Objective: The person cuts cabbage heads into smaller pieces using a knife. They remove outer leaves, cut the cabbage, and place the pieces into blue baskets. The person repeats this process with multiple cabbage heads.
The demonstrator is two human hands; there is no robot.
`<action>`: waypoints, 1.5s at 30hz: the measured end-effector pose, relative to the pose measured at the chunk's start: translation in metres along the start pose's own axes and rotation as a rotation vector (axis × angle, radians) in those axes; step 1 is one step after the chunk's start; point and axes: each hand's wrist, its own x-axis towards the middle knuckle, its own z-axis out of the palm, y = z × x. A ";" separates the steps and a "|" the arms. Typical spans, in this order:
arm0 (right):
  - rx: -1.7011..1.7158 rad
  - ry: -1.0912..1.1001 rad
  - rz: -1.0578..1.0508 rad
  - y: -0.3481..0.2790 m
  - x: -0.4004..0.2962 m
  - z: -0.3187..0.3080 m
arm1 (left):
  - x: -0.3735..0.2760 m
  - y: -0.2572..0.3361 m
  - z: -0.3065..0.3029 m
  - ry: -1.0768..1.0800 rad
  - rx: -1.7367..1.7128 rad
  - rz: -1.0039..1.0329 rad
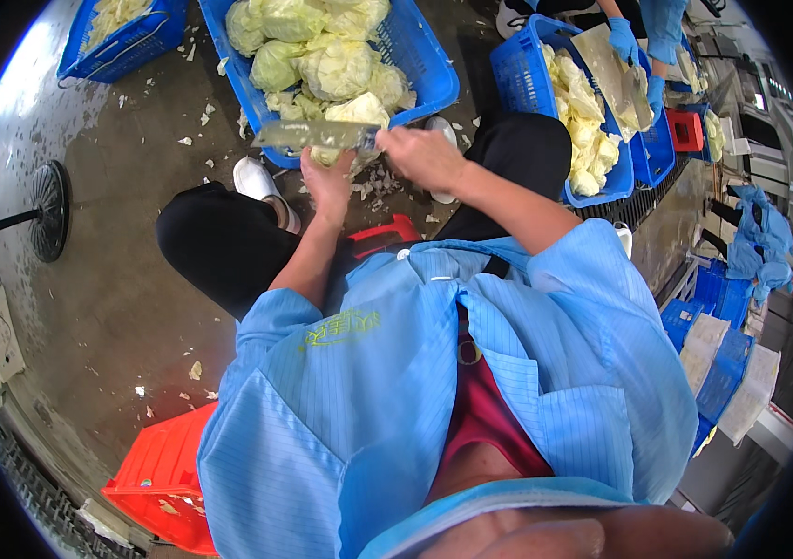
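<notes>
My right hand grips the handle of a wide-bladed knife. The blade lies level across the near rim of a blue plastic crate, pointing left. Under the blade, my left hand holds a cabbage head, mostly hidden by the knife and fingers. Several pale green cabbage heads fill the crate beyond. Cabbage scraps lie on the floor between my feet.
More blue crates with cabbage stand at upper left and right. A gloved co-worker's hand is at the right crates. A red crate sits lower left, a fan-like black round object at left.
</notes>
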 end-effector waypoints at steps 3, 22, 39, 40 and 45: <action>0.230 0.168 0.173 0.028 0.012 0.004 | 0.001 0.052 -0.011 -0.038 -0.393 -0.356; -0.310 -0.375 0.033 0.188 0.103 -0.013 | 0.073 0.085 -0.084 0.043 -0.926 -0.263; -0.227 -0.415 -0.339 0.147 0.157 0.192 | 0.094 0.112 -0.081 0.112 -1.012 -0.403; -0.253 -0.378 -0.382 0.149 0.160 0.211 | 0.095 0.112 -0.079 0.116 -1.008 -0.419; -0.312 -0.258 -0.420 0.155 0.166 0.271 | 0.094 0.109 -0.073 0.134 -1.005 -0.475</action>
